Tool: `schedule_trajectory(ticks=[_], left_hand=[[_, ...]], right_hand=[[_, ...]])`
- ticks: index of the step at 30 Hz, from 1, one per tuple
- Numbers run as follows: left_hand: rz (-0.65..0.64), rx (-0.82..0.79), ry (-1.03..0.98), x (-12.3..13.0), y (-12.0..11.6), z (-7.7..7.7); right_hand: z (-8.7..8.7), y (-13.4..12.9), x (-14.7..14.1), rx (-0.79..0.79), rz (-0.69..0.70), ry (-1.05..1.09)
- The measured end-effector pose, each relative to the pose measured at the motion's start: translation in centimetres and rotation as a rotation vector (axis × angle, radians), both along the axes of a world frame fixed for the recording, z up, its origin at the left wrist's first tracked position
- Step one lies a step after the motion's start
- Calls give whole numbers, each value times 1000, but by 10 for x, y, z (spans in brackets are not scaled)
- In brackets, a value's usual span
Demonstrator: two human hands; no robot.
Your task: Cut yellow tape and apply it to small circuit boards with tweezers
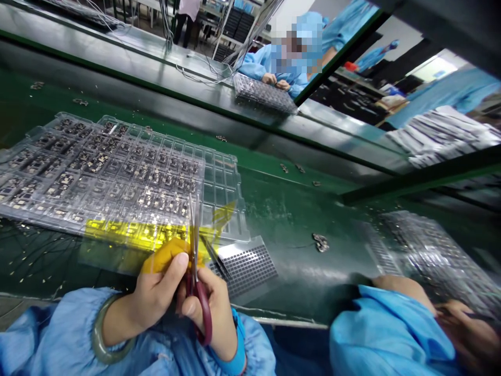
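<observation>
My left hand (158, 287) pinches a strip of clear yellow film (136, 235), which stretches out to both sides of the fingers. The film lies partly over the front edge of a clear plastic tray (156, 172) full of small circuit parts. In my right hand (217, 308) are scissors (204, 313) with dark red handles. Their blades point up and away, across the film beside my left fingertips. Whether the blades are fully closed is hard to tell. Just beyond my right hand lies a sheet with a grid of small dark squares (250, 266).
A co-worker's blue sleeve (391, 334) and hands are close on the right, by another parts tray (434, 256). Small metal pieces (321, 242) lie on the green bench (274, 209). Thin black wires spread at the left. Across the bench a person handles a tray (264, 94).
</observation>
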State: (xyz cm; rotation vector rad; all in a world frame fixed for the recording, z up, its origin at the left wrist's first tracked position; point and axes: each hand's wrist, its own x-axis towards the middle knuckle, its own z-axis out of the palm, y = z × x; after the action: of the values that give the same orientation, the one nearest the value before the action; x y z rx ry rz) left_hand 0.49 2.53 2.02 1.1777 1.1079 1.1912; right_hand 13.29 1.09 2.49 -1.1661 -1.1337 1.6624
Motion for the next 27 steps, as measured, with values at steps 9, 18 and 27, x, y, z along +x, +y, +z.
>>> schedule_trajectory(ticks=[9, 18, 27], left_hand=[[38, -17, 11, 3, 0, -1], [53, -6, 20, 2, 0, -2], [24, 25, 31, 0, -2, -1]], right_hand=[[0, 0, -3, 24, -27, -15], [-1, 0, -3, 84, -10, -39], [-3, 0, 0, 116, 14, -37]])
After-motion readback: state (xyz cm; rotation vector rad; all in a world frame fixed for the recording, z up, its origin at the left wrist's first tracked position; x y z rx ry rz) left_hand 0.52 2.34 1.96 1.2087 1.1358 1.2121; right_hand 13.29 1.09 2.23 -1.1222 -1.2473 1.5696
